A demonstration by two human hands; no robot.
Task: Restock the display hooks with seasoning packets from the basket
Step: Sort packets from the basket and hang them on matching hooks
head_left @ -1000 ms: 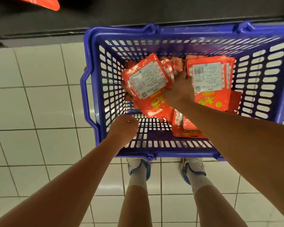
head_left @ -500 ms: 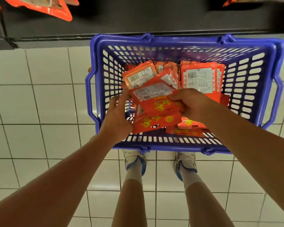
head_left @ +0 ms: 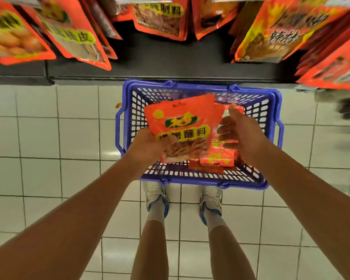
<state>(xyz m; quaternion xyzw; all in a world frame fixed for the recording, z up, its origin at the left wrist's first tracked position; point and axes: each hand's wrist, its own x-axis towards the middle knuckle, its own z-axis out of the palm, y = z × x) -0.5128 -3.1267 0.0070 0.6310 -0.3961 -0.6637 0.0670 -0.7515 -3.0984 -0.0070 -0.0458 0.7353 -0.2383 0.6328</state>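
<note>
Left hand (head_left: 150, 145) gripping seasoning packet (head_left: 183, 128) above basket (head_left: 271, 118) — right hand (head_left: 240, 136) loosely open beside it

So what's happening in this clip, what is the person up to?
A person stands over a blue basket on a tiled floor, below a rack of hanging packets. The left hand grips an orange seasoning packet by its lower corner, lifted above the basket with its printed front up. The right hand is beside the packet with relaxed fingers, holding nothing. More packets lie in the basket; nothing is hung yet.
</note>
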